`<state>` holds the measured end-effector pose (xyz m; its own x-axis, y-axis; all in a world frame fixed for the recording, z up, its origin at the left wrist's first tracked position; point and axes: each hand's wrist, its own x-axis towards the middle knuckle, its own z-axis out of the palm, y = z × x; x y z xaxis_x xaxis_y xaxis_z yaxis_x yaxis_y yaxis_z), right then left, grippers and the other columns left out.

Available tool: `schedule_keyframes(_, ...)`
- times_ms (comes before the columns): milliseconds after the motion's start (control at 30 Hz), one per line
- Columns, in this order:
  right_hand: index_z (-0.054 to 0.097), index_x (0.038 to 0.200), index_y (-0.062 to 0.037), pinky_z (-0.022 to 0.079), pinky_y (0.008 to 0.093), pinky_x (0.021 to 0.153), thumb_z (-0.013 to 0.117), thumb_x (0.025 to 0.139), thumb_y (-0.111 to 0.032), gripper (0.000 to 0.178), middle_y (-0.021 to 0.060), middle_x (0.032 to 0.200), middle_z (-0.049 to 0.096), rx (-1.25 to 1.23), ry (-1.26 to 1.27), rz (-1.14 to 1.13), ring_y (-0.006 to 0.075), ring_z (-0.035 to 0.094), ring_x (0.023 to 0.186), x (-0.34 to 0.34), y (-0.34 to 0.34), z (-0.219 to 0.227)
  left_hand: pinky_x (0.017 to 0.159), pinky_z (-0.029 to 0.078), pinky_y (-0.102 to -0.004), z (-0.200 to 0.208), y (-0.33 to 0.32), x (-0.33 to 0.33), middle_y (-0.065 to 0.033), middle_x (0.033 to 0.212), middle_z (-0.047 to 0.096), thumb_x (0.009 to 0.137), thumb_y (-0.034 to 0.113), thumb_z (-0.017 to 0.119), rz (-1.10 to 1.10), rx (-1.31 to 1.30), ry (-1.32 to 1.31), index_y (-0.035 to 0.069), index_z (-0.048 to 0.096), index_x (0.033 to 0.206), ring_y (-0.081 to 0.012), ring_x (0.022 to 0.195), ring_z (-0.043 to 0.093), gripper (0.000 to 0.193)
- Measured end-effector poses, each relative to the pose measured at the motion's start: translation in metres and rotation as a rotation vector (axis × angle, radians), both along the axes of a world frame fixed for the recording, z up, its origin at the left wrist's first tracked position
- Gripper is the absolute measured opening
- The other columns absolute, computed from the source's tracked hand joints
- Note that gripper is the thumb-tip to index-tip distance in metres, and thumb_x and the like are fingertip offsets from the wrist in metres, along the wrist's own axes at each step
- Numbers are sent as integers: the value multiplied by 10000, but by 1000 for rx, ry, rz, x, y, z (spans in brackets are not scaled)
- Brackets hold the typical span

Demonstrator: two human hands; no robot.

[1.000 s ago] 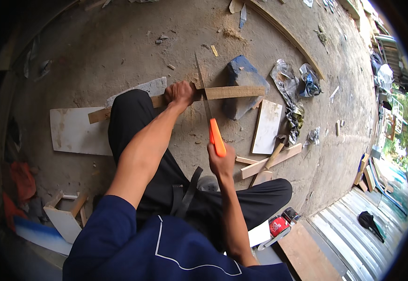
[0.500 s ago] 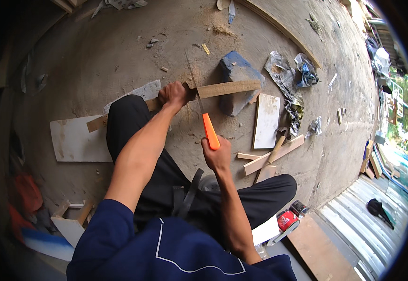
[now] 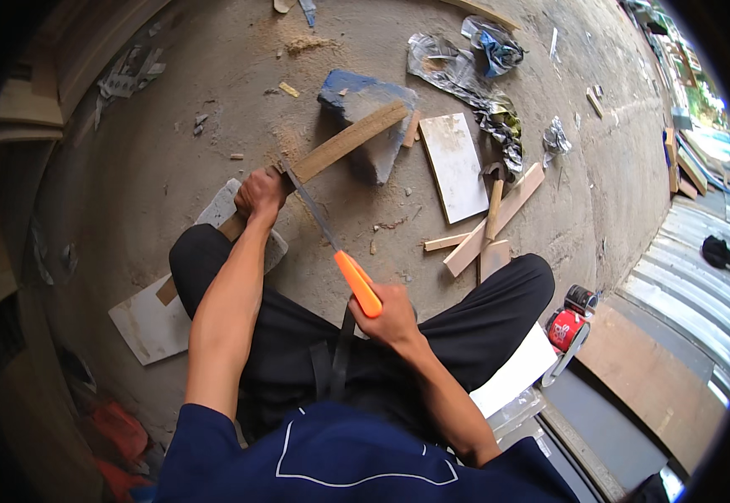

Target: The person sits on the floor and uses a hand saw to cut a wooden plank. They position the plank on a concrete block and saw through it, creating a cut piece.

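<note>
My left hand (image 3: 262,197) is closed around a long wooden strip (image 3: 352,141). The strip's far end rests on a blue-and-grey block (image 3: 344,92); its near end passes beside my left knee. In my right hand (image 3: 392,314) is the orange handle of a handsaw (image 3: 314,210). The saw's thin blade lies across the strip just right of my left fist. Whether its teeth sit in a cut I cannot make out.
Right of the block lies a white board (image 3: 455,168). Beside it are a hammer (image 3: 495,205) on wood offcuts (image 3: 499,222) and crumpled plastic (image 3: 453,71). A pale board (image 3: 151,323) lies by my left knee. Red-and-black cans (image 3: 563,329) stand beyond my right knee.
My right hand has pulled the saw back toward my body, and more of the blade shows on the near side of the strip. The view has turned; my left hand keeps its grip.
</note>
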<state>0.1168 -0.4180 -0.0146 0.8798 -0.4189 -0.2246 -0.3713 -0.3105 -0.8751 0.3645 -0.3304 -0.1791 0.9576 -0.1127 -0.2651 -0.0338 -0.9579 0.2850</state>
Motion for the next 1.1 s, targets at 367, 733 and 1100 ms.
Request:
schedule_keyframes(367, 678, 829, -54, 508, 465, 634, 681, 732, -287, 253, 198, 672, 630, 16, 50, -19, 399, 607, 637, 0, -4, -6, 720, 477, -510, 8, -5, 2, -244, 872, 664, 836, 372, 472, -3, 59, -9, 21, 709, 831, -444, 844, 644, 424)
schedule_keyframes(733, 668, 817, -69, 516, 462, 653, 677, 731, -285, 233, 194, 726, 642, -6, 77, 17, 395, 620, 668, -1, -2, -16, 750, 486, -493, 0, -2, 7, -238, 864, 667, 816, 396, 509, 4, 83, 7, 27, 708, 847, -433, 888, 644, 421)
schedule_keyframes(1100, 677, 821, -69, 524, 438, 672, 692, 720, -290, 243, 186, 751, 654, -76, 99, 27, 388, 625, 667, 1, 4, -27, 749, 486, -505, 9, -3, 4, -251, 910, 663, 853, 388, 433, -51, 57, 73, 9, 707, 863, -430, 900, 645, 467)
